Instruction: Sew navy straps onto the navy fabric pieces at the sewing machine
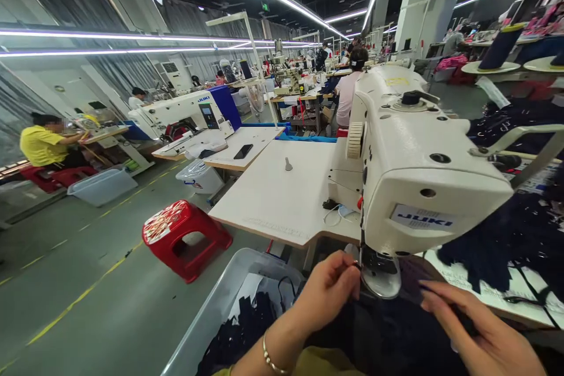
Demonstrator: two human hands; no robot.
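Dark navy fabric (388, 329) -- soft, rumpled, spread low at the table's (282, 200) near edge, six o'clock, trailing toward five.

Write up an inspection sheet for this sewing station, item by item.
Surface: white table, with a small grey part lying on it.
Job's things: dark fabric lies under the head of the white JUKI sewing machine.
Clutter: navy heap right of the machine; grey bin of dark pieces at lower left.
Hands: left hand has fingertips pinched by the presser foot; right hand lies flat on the dark fabric.
Cables: thin white cable at the machine's base.
Surroundings: red stool in the aisle; person in yellow seated at left; more sewing stations behind.
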